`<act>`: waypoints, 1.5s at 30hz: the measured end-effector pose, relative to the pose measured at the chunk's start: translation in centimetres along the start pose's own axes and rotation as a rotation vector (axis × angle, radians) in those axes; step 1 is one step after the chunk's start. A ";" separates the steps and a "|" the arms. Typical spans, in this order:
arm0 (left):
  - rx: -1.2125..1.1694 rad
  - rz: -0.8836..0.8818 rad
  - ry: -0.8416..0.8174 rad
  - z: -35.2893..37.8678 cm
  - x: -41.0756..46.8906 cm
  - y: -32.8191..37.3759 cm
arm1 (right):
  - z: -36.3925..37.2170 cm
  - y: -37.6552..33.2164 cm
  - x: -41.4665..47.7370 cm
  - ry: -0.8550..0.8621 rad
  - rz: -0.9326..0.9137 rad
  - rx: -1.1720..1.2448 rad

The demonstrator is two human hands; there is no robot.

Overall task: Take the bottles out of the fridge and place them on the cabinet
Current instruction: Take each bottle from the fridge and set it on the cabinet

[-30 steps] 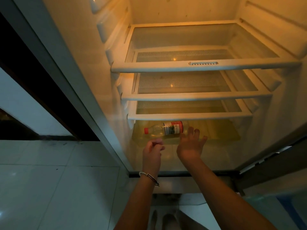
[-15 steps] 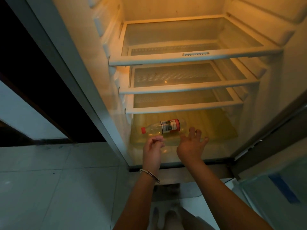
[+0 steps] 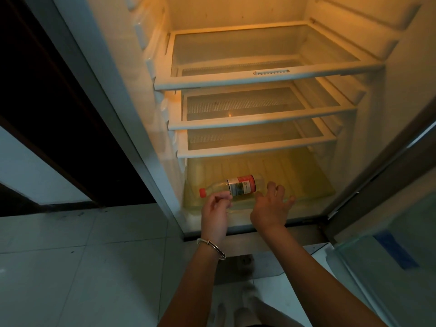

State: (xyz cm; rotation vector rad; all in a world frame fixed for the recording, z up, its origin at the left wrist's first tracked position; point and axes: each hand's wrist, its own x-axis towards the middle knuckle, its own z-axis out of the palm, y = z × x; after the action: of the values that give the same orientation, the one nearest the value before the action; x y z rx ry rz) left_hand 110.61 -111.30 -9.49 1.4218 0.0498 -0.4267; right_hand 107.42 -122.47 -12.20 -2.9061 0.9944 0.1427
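- One clear plastic bottle with a red cap and a red-and-white label (image 3: 240, 185) lies on its side on the ribbed yellowish floor (image 3: 295, 173) of the open white fridge (image 3: 113, 74), cap pointing left.
- Your left hand (image 3: 215, 213), a thin metal bangle (image 3: 211, 246) at its wrist, hovers in front of the bottle's neck, fingers curled inward, holding nothing.
- Your right hand (image 3: 271, 208) reaches just beside the bottle's base, fingers spread and relaxed, gripping nothing.
- Three white-framed glass shelves (image 3: 259, 77) sit above the bottle.
- Pale floor tiles (image 3: 70, 267) lie at lower left.
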 end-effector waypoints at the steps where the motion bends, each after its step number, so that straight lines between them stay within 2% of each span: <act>1: -0.004 0.004 0.000 0.0 0.0 0.0 | 0.0 0.0 0.0 -0.007 0.000 0.003; 10: -0.036 0.019 0.064 -0.9 1.0 0.5 | -1.2 -1.2 0.0 -0.080 -0.044 0.064; 18: -0.062 0.033 0.185 -3.1 2.5 0.8 | -3.0 -5.5 2.8 0.005 -0.252 0.064; 22: -0.029 0.042 0.248 -4.1 2.6 1.0 | -2.2 -7.2 5.3 -0.157 -0.320 -0.005; 25: 0.008 0.036 0.268 -4.5 2.6 0.9 | -0.9 -8.4 6.9 -0.202 -0.385 -0.083; 34: 0.005 0.031 0.349 -3.6 1.9 0.7 | 3.2 -10.9 10.4 -0.100 -0.613 -0.250; 38: 0.019 0.011 0.375 -3.0 1.8 0.5 | 4.5 -11.7 11.6 -0.127 -0.666 -0.260; 45: -0.002 -0.006 0.418 -3.1 1.8 0.6 | 4.8 -11.7 11.9 -0.070 -0.763 -0.305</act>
State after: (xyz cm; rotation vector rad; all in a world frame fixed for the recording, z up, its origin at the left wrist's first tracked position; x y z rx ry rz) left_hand 113.13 -108.72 -9.95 1.4890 0.3921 -0.1283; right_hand 123.59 -120.03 -17.89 -3.2777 -0.2051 0.3645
